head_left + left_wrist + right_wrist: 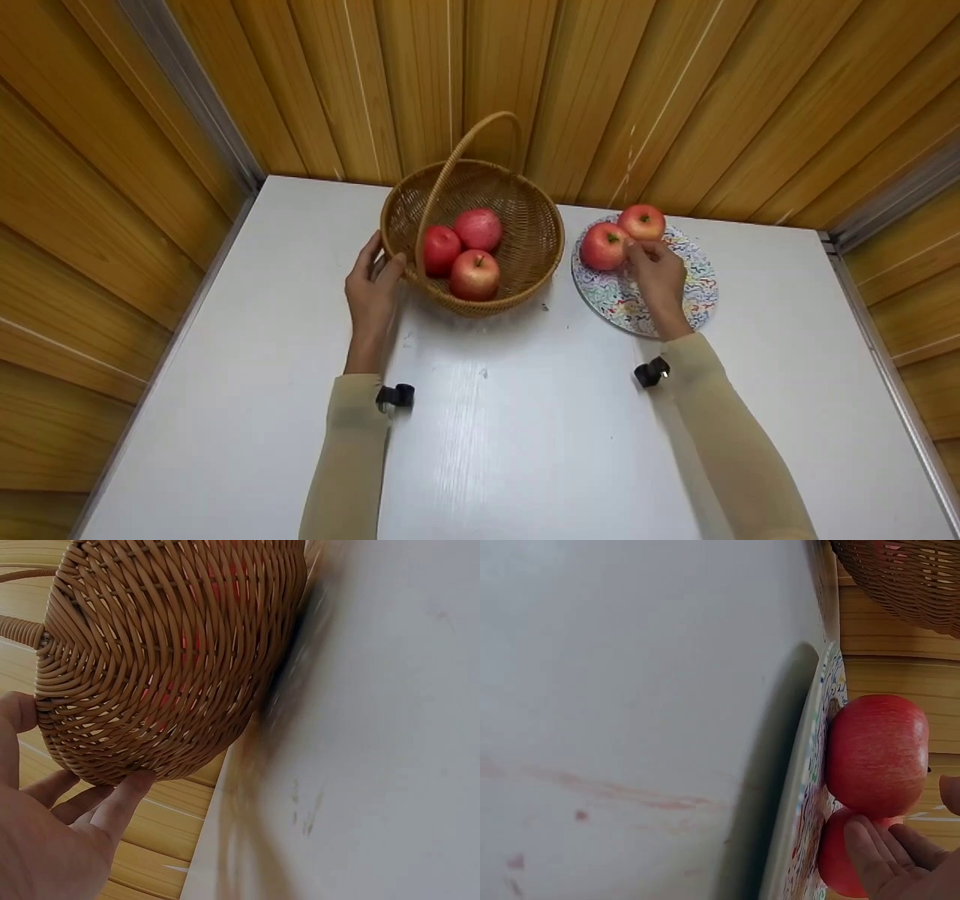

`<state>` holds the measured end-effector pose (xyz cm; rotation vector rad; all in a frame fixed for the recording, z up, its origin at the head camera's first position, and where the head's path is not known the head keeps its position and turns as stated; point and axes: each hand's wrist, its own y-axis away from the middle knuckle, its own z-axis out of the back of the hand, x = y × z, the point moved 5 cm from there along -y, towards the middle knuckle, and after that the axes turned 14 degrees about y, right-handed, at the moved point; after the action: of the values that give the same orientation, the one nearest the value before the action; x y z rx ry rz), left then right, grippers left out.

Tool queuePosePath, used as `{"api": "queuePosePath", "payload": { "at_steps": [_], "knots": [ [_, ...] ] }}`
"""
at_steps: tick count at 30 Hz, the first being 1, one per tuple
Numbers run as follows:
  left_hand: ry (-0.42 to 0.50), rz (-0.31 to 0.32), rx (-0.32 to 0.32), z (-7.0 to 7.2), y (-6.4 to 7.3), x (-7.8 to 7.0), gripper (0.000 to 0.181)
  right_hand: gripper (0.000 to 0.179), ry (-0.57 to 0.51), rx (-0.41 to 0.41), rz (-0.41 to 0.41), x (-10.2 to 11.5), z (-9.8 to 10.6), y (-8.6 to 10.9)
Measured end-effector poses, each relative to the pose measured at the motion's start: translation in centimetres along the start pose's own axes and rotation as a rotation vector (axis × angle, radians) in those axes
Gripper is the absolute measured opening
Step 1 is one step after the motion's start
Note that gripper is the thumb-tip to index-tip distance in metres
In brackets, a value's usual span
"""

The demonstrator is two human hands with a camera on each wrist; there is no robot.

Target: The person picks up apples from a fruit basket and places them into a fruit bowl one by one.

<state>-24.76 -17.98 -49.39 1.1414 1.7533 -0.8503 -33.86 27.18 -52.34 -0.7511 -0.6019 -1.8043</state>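
Note:
A round wicker basket with an arched handle stands at the back of the table, holding three red apples. My left hand holds its left side, the thumb at the rim near the handle's foot. In the left wrist view, the fingers lie against the woven outer wall. Two more red apples, a nearer one and a farther one, sit side by side on a round patterned plate. My right hand is over the plate beside them, its fingertips at the apples and the thumb apart.
The white table runs back to a wall of wood-look panels. Similar panels rise along the left side, and others on the right. Between basket and plate lies a narrow strip of tabletop. A small dark speck is near the basket.

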Motion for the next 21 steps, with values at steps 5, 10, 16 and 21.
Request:
{"api": "queuePosePath", "payload": {
  "at_steps": [5, 10, 16, 21],
  "knots": [
    [0.003, 0.004, -0.003, 0.0, -0.1, 0.0, 0.059, 0.057, -0.005, -0.059, 0.080, 0.5, 0.6, 0.4],
    [-0.013, 0.006, -0.011, 0.1, -0.1, 0.2, 0.059, 0.063, -0.036, -0.062, 0.173, 1.0, 0.9, 0.7],
    [-0.015, 0.021, -0.018, 0.1, -0.1, 0.3, 0.059, 0.070, -0.045, -0.022, 0.211, 1.6, 1.0, 1.2],
    [0.010, 0.028, -0.023, 0.0, 0.0, 0.0, 0.059, 0.067, -0.064, -0.015, 0.263, 2.3, 0.9, 1.6]
  ]
}}
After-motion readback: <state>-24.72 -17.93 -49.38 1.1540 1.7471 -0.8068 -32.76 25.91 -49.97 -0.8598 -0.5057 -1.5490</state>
